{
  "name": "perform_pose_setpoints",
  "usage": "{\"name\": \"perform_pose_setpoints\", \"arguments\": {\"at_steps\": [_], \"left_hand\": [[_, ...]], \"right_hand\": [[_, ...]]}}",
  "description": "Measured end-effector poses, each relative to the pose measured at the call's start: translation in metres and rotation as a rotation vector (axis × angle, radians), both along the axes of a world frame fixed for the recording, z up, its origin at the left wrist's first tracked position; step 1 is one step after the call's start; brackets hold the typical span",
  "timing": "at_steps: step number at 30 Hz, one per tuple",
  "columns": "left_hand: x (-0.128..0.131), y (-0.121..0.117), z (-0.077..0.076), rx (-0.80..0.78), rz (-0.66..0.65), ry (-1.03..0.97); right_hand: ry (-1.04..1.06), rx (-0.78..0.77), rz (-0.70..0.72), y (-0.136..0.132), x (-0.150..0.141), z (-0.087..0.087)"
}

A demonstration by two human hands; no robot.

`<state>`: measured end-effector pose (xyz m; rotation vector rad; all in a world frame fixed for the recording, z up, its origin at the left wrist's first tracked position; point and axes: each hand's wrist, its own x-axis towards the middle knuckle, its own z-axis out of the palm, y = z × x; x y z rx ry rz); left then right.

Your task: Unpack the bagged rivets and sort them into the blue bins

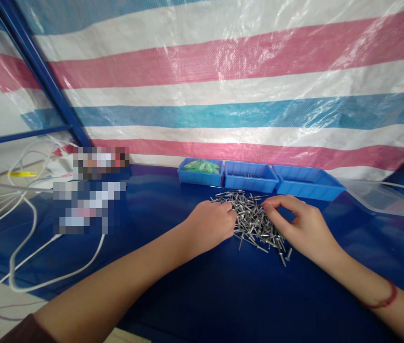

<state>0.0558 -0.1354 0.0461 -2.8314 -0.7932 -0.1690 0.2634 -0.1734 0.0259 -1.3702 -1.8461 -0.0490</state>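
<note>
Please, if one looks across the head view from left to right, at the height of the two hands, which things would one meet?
White cable → left hand → pile of thin metal pins → right hand → dark red wristband.

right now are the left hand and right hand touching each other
Apart: the head view shows a plain gap between the left hand and the right hand, with the heaped metal pins showing in it.

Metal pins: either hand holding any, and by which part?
Can't tell. Left hand is curled against the metal pins, fingertips hidden; right hand has thumb and index together at the pile, nothing clear between them.
</note>
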Motion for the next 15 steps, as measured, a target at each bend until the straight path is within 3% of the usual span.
{"name": "perform_pose_setpoints", "arguments": {"at_steps": [4, 9, 11, 15], "left_hand": [[-0.001, 0.0, 0.0, 0.044, 0.01, -0.004], [-0.004, 0.002, 0.008, 0.06, 0.117, -0.097], [-0.002, 0.003, 0.01, -0.055, 0.166, -0.265], [0.007, -0.001, 0.005, -0.484, 0.189, -0.716]], "right_hand": [[-0.017, 0.018, 0.016, -0.002, -0.002, 0.001], [-0.066, 0.044, 0.046, -0.006, -0.007, 0.004], [-0.068, 0.04, 0.067, -0.008, -0.009, 0.004], [0.084, -0.037, 0.103, -0.012, -0.016, 0.004]]}}
